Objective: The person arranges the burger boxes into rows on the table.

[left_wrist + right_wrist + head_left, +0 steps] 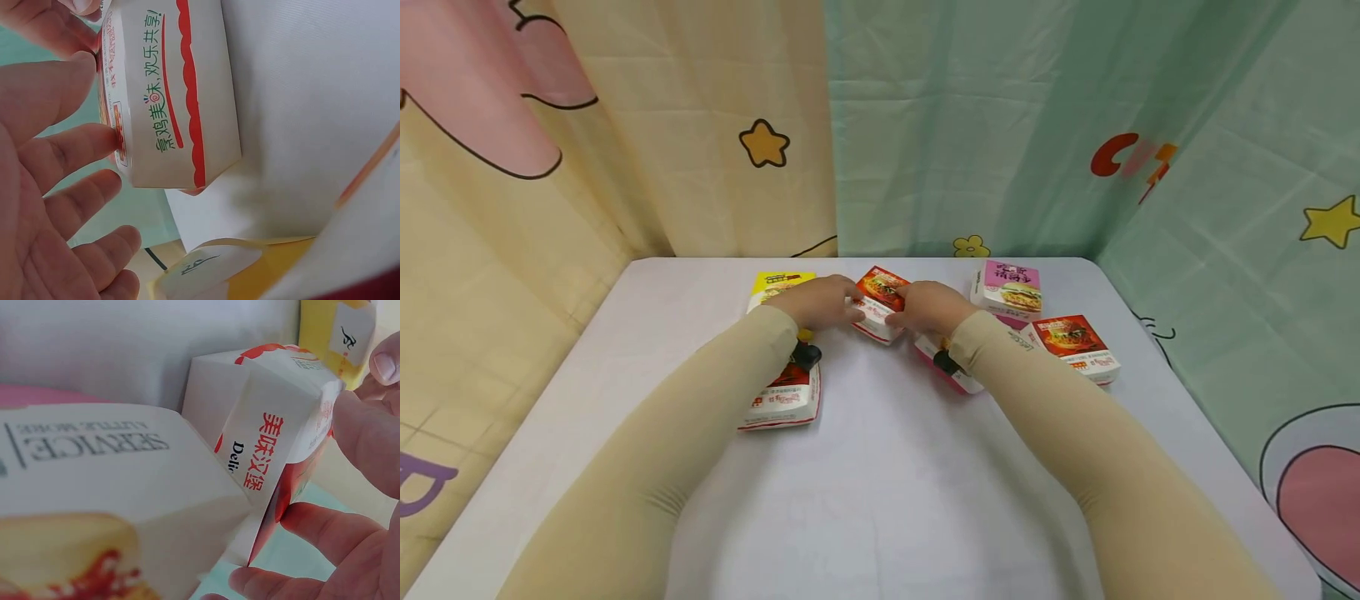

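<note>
Nearest the camera are two cream sleeves (647, 467), reaching over the white tabletop (865, 483) to a red-and-white burger carton (877, 310) between the hands. The left hand (820, 302) touches its left side with thumb and index finger, the other fingers loosely bent and apart. The right hand (934, 307) touches its right side, fingers spread and relaxed. Left of this carton lie a yellow-topped carton (769, 286) and, nearer, a second red-topped carton (782, 407), both partly hidden. Right of it are a pink-topped burger carton (1011, 289), a pink-edged carton (967, 382) under the wrist and, farthest right, another red-topped carton (1075, 343).
</note>
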### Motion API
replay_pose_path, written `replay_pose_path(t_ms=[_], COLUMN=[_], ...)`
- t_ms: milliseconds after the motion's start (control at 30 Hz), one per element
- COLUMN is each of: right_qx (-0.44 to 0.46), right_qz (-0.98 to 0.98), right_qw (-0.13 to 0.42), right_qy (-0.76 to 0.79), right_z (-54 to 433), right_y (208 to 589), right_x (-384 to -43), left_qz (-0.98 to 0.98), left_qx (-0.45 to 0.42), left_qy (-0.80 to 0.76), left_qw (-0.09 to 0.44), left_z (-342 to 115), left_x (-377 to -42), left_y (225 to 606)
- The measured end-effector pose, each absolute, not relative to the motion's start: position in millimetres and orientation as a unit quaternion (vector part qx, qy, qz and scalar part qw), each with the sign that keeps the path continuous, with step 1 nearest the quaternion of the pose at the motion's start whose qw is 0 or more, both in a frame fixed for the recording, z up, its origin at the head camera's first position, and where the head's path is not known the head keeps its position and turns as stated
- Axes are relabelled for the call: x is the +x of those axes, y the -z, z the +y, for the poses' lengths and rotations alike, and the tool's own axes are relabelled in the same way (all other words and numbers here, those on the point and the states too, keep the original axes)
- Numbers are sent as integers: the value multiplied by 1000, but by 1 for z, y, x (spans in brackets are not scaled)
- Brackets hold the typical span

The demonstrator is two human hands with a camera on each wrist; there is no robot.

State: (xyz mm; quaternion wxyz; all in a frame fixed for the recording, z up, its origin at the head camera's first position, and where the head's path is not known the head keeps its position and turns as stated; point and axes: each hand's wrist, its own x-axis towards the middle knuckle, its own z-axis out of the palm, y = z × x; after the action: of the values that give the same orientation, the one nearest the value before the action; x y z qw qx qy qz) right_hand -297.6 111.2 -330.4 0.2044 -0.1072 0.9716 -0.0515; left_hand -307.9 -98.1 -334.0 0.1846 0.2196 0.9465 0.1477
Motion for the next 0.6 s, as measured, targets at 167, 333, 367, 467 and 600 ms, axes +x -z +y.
replay_pose_path(t_ms=[167,333,367,467,600], right_qx=[-106,-117,-120,-123,-120], right_qz=[971,972,972,971,970], right_qw=[208,199,197,197,205], right_qy=[44,39,41,46,57], right_z=[109,109,109,109,109], right_y=[332,332,331,330,328], right_x=[-302,-303,-303,-303,-305], left_qz=[944,944,945,948,954], left_qx=[216,221,222,223,217], left_qy=[-150,-132,-129,-113,-90], left_qw=[198,204,205,199,187], left_z=[-99,-101,-101,-102,-101], left_x=[-308,-309,-309,-309,-311], left_y=[332,327,326,323,320])
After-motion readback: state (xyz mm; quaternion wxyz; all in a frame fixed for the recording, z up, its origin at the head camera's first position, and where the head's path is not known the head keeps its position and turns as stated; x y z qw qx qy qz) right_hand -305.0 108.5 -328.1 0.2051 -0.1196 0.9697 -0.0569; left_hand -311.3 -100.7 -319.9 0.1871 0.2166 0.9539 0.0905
